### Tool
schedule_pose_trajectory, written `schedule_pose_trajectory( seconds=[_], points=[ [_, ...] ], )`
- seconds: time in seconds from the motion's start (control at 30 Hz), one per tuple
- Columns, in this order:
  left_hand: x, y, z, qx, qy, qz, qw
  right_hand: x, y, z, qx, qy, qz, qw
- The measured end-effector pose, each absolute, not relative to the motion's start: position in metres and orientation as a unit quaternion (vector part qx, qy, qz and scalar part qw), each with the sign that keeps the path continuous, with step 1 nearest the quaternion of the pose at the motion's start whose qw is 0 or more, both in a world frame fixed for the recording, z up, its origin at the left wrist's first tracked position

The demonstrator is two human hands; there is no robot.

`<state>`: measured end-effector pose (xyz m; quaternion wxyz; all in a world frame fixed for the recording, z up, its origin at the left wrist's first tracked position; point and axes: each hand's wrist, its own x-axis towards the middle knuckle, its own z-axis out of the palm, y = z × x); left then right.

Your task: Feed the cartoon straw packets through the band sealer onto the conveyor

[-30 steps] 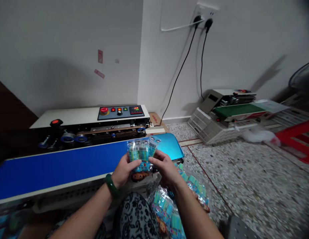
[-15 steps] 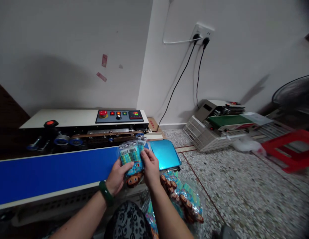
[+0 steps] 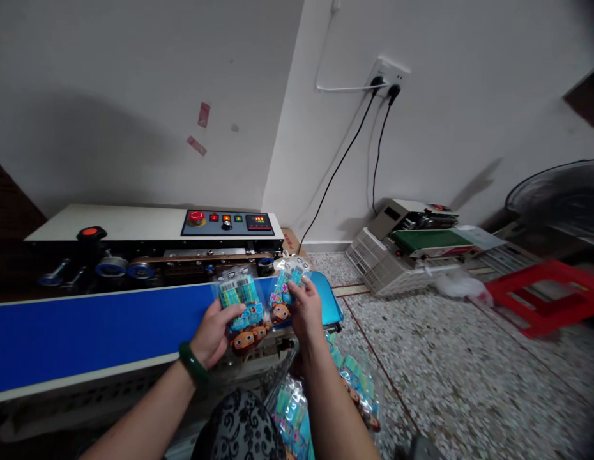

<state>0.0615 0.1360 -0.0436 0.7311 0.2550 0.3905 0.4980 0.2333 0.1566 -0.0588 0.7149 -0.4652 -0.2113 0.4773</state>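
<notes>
My left hand (image 3: 211,332), with a green bangle at the wrist, grips a small stack of clear packets (image 3: 242,306) holding teal sticks and brown cartoon figures. My right hand (image 3: 306,308) pinches a single packet (image 3: 285,291) of the same kind, held just to the right of the stack and above the blue conveyor belt (image 3: 86,329). Both hands hover over the right end of the sealing machine (image 3: 148,239), whose control panel (image 3: 227,222) has a red button and lit displays.
A clear bag of more packets (image 3: 326,396) lies on the floor by my knee. A second sealer (image 3: 416,239) on white crates sits against the wall at right. A red plastic stool (image 3: 546,297) and a fan (image 3: 560,198) stand far right. Two cables (image 3: 354,134) run to a wall socket.
My right hand has pulled one packet off the stack and moved it to the right. The view has shifted right and slightly down.
</notes>
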Motion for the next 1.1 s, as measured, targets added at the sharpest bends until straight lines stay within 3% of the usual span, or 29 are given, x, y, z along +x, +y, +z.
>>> schedule_pose_trajectory(
  seconds=[0.2, 0.37, 0.6, 0.9, 1.1],
  points=[
    [0.045, 0.139, -0.029, 0.272, 0.271, 0.399, 0.833, 0.229, 0.145, -0.043, -0.473, -0.328, 0.404, 0.711],
    [0.045, 0.134, -0.026, 0.316, 0.248, 0.382, 0.833, 0.21, 0.125, -0.028, -0.454, -0.436, 0.457, 0.628],
    [0.047, 0.137, -0.032, 0.328, 0.292, 0.437, 0.785, 0.213, 0.14, -0.04, -0.454, -0.315, 0.462, 0.694],
    [0.048, 0.137, -0.031, 0.344, 0.291, 0.419, 0.788, 0.196, 0.13, -0.025, -0.468, -0.449, 0.46, 0.607],
    [0.043, 0.14, -0.032, 0.322, 0.31, 0.459, 0.768, 0.219, 0.148, -0.035, -0.471, -0.318, 0.448, 0.69]
  ],
)
